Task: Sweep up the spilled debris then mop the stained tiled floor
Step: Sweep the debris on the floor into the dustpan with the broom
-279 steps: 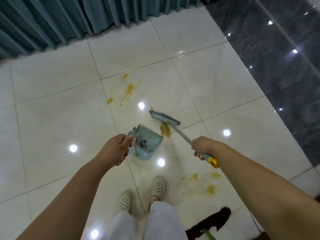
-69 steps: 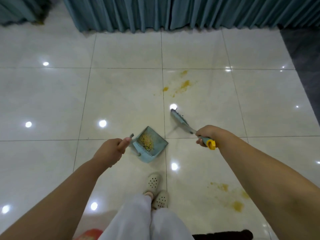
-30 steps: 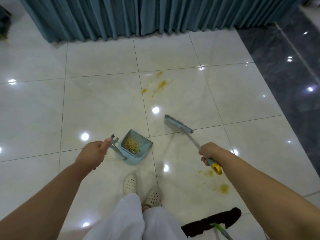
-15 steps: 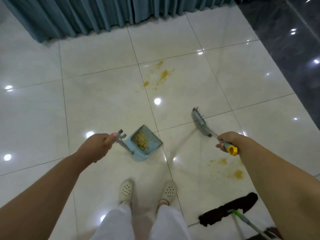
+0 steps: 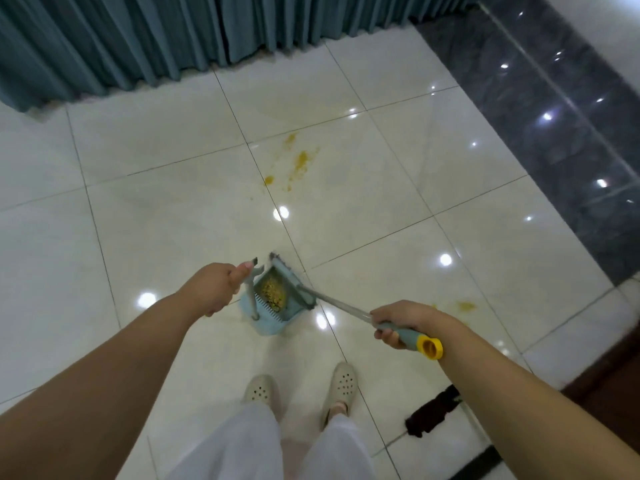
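Note:
My left hand [image 5: 215, 289] grips the upright handle of a light-blue dustpan [image 5: 266, 311] held over the white tiled floor [image 5: 173, 220]. Yellow debris [image 5: 273, 293] lies inside the pan. My right hand [image 5: 401, 322] grips the teal, yellow-capped handle of a broom [image 5: 424, 345]. The broom's head [image 5: 292, 284] rests against the pan's right edge. Yellow stains [image 5: 300, 160] mark the tile ahead, and another yellow stain [image 5: 465, 306] shows beyond my right wrist. A dark mop head [image 5: 433, 410] lies on the floor at the lower right, partly hidden by my right forearm.
Teal curtains [image 5: 156, 39] hang along the far edge of the floor. A dark marble strip [image 5: 561, 133] runs down the right side. My feet in cream perforated shoes [image 5: 341, 382] stand just behind the dustpan. A brown surface [image 5: 606, 386] lies at the lower right.
The broom head has swung left from the bare tile to rest against the dustpan's right edge. The view has shifted, with the mop now lower right behind my forearm.

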A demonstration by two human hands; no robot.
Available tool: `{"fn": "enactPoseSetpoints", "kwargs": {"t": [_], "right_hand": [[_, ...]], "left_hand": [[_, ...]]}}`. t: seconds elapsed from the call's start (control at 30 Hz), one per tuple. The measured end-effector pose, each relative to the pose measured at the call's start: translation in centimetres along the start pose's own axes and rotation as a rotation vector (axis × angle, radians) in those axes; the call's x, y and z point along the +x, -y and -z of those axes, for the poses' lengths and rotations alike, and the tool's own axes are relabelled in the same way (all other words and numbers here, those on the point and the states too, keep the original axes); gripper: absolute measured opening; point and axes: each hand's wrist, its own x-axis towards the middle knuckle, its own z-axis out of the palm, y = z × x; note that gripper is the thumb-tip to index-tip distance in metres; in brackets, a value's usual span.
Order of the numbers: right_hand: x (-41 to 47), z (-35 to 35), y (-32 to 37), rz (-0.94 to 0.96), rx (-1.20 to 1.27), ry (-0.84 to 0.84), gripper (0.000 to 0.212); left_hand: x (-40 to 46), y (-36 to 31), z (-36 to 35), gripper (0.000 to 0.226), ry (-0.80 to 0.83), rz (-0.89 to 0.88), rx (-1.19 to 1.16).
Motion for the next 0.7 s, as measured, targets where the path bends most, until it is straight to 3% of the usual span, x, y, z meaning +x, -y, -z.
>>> {"fn": "enactPoseSetpoints", "kwargs": {"t": [0.47,0.7], "right_hand": [[0.7,-2.4,2.5,0.008,-0.055,-0.149,0.013],[1.0,-6.8,1.7,-0.066,-0.099,-0.028,0.015]], "left_hand": [[-2.0,4.8,3.0,0.058,-0.014,-0.014,0.106],[-2.1,6.2,3.3,0.057,-0.013,0.001,0.140]]}}
